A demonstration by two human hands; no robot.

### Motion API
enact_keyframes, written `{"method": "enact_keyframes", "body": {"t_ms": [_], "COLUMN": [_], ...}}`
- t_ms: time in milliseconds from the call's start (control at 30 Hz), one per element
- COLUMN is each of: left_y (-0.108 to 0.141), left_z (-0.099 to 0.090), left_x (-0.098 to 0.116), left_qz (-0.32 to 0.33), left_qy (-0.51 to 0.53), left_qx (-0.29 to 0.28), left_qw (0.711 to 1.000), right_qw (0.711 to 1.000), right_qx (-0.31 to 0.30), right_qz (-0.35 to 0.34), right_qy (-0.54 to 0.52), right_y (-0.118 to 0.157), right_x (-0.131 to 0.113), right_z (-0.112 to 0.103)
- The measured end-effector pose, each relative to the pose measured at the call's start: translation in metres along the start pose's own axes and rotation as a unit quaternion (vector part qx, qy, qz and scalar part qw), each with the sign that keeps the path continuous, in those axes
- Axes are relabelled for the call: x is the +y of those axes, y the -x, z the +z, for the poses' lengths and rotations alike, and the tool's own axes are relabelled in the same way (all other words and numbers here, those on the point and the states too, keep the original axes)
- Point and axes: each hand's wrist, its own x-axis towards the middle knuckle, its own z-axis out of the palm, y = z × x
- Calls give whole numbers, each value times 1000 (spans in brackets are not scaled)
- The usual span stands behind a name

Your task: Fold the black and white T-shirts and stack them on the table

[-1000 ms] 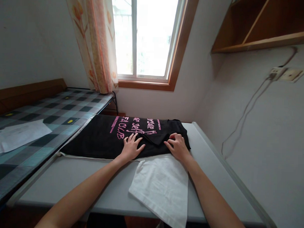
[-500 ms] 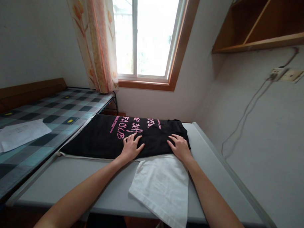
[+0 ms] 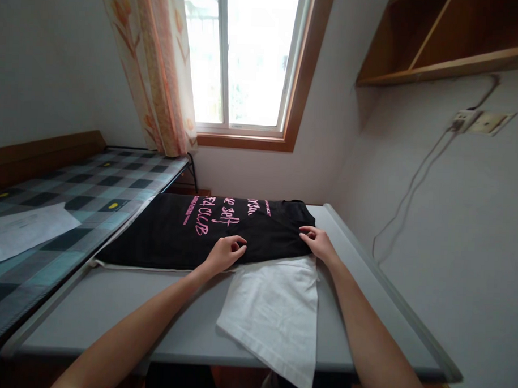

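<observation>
A black T-shirt [image 3: 155, 235] with pink lettering lies folded sideways across the pale grey table [image 3: 182, 304]. From under its near edge a white sleeve [image 3: 272, 313] spreads toward me and hangs over the table's front. My left hand [image 3: 226, 253] is at the near middle of the black cloth, fingers loosely curled, a gap between thumb and forefinger. At the shirt's right end is my right hand [image 3: 320, 243], fingers bent and thumb slightly apart. No cloth shows gripped in either hand. Whether the fingertips touch the fabric is hard to tell.
On the left stands a bed with a checked mattress [image 3: 127, 181] and sheets of paper [image 3: 32, 228] on it. A curtain [image 3: 155, 71] hangs beside the window [image 3: 259, 58]. Wooden shelves [image 3: 446, 67] and a socket with a cable [image 3: 405, 196] are on the right wall.
Both hands were spread flat on the black cloth and are now curled. My right hand sits further toward the shirt's right edge. The view has shifted slightly; the shirt lies as before.
</observation>
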Motion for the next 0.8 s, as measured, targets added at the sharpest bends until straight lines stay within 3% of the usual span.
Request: {"method": "enact_keyframes", "body": {"t_ms": [200,300,367,467,567,667,733,800], "left_y": [1,0,-1,-3,-4,-2,-1,-1], "left_z": [-7,-8,-8,-9,-10,-8,-5,-3], "left_x": [1,-1,-3,-6,-8,-9,-12,-14], "left_qz": [64,73,67,84,155,197,199,190], "left_qy": [95,84,51,-68,-171,-201,-219,-236], "left_qx": [-114,-128,-107,-6,71,41,-5,-40], "left_qw": [987,985,991,994,970,959,955,952], "right_qw": [987,980,979,989,981,951,942,932], "right_qx": [-135,-179,-188,-134,18,120,103,45], "right_qz": [31,62,63,37,-22,-137,-221,-289], "right_qy": [-80,-59,-40,43,193,249,229,214], "right_y": [6,8,9,10,13,21,26,33], "right_x": [-2,-3,-4,-9,-20,-37,-49,-57], "right_z": [-29,-37,-37,-27,-7,14,27,39]}}
